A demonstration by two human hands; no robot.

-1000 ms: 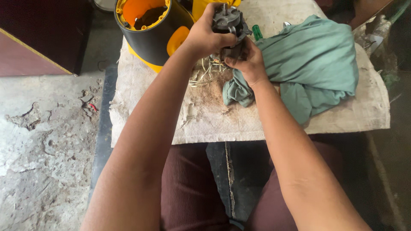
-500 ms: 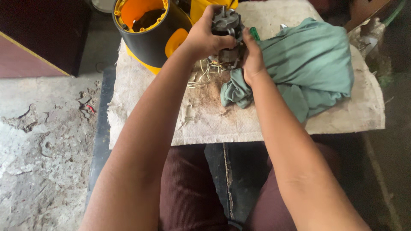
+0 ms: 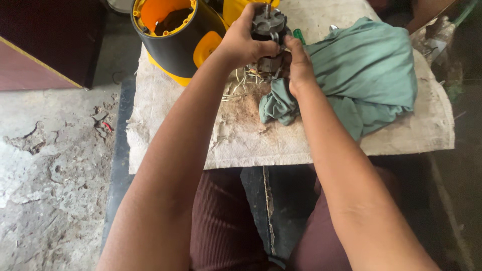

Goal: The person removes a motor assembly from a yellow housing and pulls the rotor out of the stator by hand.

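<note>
My left hand [image 3: 242, 44] grips a small dark grey electric motor [image 3: 269, 24] from the left, holding it upright above a low bench. My right hand [image 3: 300, 64] presses against the motor's right side, its fingers curled around the lower part. Thin pale wires [image 3: 240, 86] hang from the motor onto the bench. Under my right wrist a crumpled green cloth [image 3: 365, 75] spreads to the right. The motor's lower half is hidden by my fingers.
A black and yellow round appliance housing [image 3: 176, 36] with an orange inside lies at the bench's far left. Worn beige sacking [image 3: 241, 135] covers the bench. A green screwdriver handle [image 3: 299, 35] pokes out by the cloth. Cracked concrete floor [image 3: 50, 160] lies left; my knees sit below.
Both hands with the motor have stayed in about the same spot; the right hand shifted slightly along the motor's side.
</note>
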